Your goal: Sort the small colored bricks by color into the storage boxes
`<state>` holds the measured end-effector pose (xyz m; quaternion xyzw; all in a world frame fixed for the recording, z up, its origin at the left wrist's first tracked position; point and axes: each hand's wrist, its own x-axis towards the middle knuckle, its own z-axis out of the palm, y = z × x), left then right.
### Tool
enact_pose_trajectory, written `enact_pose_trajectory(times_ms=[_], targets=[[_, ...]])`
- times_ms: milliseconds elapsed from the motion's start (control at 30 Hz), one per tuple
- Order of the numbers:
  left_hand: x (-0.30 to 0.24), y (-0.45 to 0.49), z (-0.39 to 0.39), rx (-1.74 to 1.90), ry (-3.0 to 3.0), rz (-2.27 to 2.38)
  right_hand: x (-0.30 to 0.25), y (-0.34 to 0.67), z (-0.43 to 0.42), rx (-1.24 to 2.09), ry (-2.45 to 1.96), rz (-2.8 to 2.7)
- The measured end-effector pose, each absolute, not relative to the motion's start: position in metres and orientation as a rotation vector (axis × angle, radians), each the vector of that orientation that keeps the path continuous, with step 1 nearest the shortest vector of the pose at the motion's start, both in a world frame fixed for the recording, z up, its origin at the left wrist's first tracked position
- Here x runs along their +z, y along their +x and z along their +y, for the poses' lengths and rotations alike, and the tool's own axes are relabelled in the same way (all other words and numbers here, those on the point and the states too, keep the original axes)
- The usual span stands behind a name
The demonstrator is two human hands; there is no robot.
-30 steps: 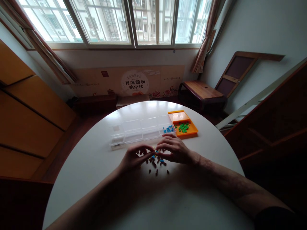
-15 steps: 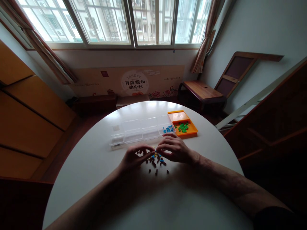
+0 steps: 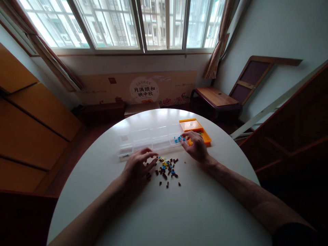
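Note:
A small heap of brown, yellow and blue toy bricks lies loose on the table. My left hand is at the left side of this heap, thumb and fingers apart, partly covering some brown bricks. Farther right, my right hand hovers at the end compartment of a clear plastic box. Its thumb and forefinger are spread beside the blue bricks in that compartment, with nothing plainly held. An orange tray sits just beyond; my right hand hides most of its green bricks.
All this rests on a round white table. The clear box's lid lies flipped back toward the window. A wooden chair stands past the table's far right edge, with orange cabinets off to the left.
My hands have parted from where their fingertips met over the heap. The right one moved right and away from me to the blue bricks' compartment; the left drew slightly left and its fingers opened.

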<state>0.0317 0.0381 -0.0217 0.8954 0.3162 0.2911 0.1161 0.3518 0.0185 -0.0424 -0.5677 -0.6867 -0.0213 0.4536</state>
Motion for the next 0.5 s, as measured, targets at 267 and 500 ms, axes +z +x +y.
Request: enact_pose_trajectory(times_ms=[267, 500], targets=[[-0.026, 0.035, 0.038, 0.785, 2.627, 0.889, -0.04, 0.341, 0.012, -0.036, -1.27, -1.782], [-0.02, 0.036, 0.038, 0.756, 2.408, 0.864, -0.04, 0.342, 0.012, 0.017, -1.242, -1.774]])
